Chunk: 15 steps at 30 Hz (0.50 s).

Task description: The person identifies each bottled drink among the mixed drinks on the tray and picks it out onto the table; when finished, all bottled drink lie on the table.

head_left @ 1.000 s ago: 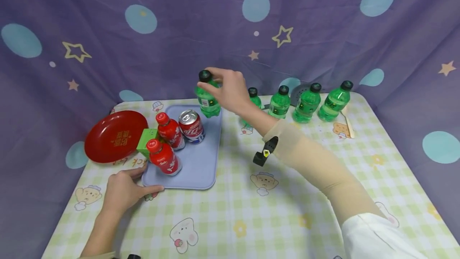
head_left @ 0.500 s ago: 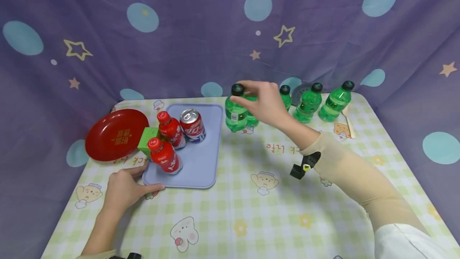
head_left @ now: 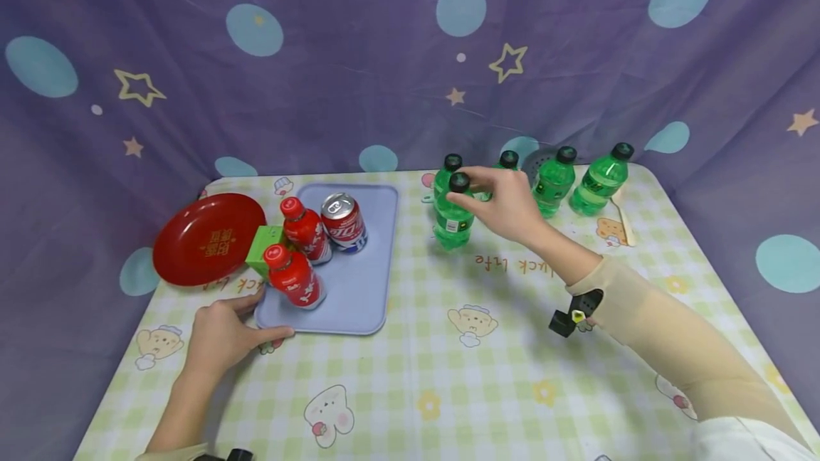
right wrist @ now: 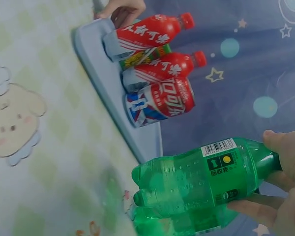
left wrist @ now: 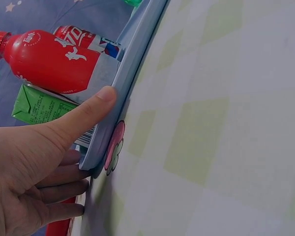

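Observation:
My right hand point(head_left: 506, 206) pinches a green soda bottle point(head_left: 453, 225) near its black cap, holding it upright in front of another green bottle point(head_left: 442, 180). The right wrist view shows this held bottle point(right wrist: 201, 172) with its bumpy base toward the tray. At the tray's near left corner, my left hand point(head_left: 221, 336) grips the blue tray point(head_left: 352, 311), thumb along the near rim and fingers at the left side. On the tray stand two red-capped bottles, one nearer point(head_left: 295, 277) and one behind point(head_left: 306, 231), a red soda can point(head_left: 344, 223) and a green drink carton point(head_left: 261, 251).
A red oval plate point(head_left: 186, 240) lies left of the tray. Several more green bottles, such as this far-right bottle point(head_left: 598, 183), stand in a row at the back. A black slotted utensil point(head_left: 537, 160) and a wooden-handled utensil point(head_left: 626, 223) lie behind them. A purple curtain point(head_left: 320, 91) hangs behind.
My right hand has carried the green bottle from above the tray's far right corner rightward and lower, to the front of the bottle row. My left hand stays at the tray corner.

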Available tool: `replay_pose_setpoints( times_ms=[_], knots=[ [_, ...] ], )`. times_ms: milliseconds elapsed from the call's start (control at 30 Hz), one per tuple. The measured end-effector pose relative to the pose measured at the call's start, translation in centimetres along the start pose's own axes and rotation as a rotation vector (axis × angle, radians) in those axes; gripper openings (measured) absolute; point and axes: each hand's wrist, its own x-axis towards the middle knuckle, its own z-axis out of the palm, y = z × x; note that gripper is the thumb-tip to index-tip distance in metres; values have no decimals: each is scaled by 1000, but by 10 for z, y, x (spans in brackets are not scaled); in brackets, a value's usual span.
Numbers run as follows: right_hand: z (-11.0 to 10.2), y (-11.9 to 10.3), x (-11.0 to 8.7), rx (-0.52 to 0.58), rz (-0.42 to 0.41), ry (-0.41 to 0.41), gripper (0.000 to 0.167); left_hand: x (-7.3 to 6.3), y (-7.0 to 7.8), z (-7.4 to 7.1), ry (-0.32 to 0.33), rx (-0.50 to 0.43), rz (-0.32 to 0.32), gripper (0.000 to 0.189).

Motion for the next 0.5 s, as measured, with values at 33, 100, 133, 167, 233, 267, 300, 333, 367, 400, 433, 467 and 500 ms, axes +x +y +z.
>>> replay_pose_setpoints(
  times_ms=[33,100,133,167,233,267,300,333,367,400,433,467,500],
  knots=[
    [0,2,-2,1,3,-6,45,0,0,0,-1,-2,-1,104],
    [1,5,-5,4,11,-14,45,1,-1,0,-2,-3,-2,105],
    [2,6,-7,6,15,-16,45,1,-1,0,-3,-2,-3,105],
    [2,7,-8,8,19,-20,44,1,-2,0,-3,-2,-4,105],
    [4,8,-11,15,29,-27,43,1,-2,1,1,1,-4,104],
    [5,9,-12,18,34,-28,44,1,-2,1,4,2,-4,104],
    [5,9,-14,24,38,-31,44,1,-2,2,7,3,-4,103],
    [6,10,-14,29,41,-34,44,1,-2,2,10,5,-3,102],
    [7,10,-15,32,44,-36,44,1,-2,2,10,6,-3,102],
    [8,11,-15,34,47,-39,44,1,-2,3,13,8,-1,102],
    [9,12,-16,34,49,-41,45,0,-2,2,14,10,1,103],
    [9,12,-16,33,51,-43,45,0,-2,2,13,10,2,103],
    [10,13,-16,31,52,-44,45,0,-2,2,13,10,4,104]
  ],
)
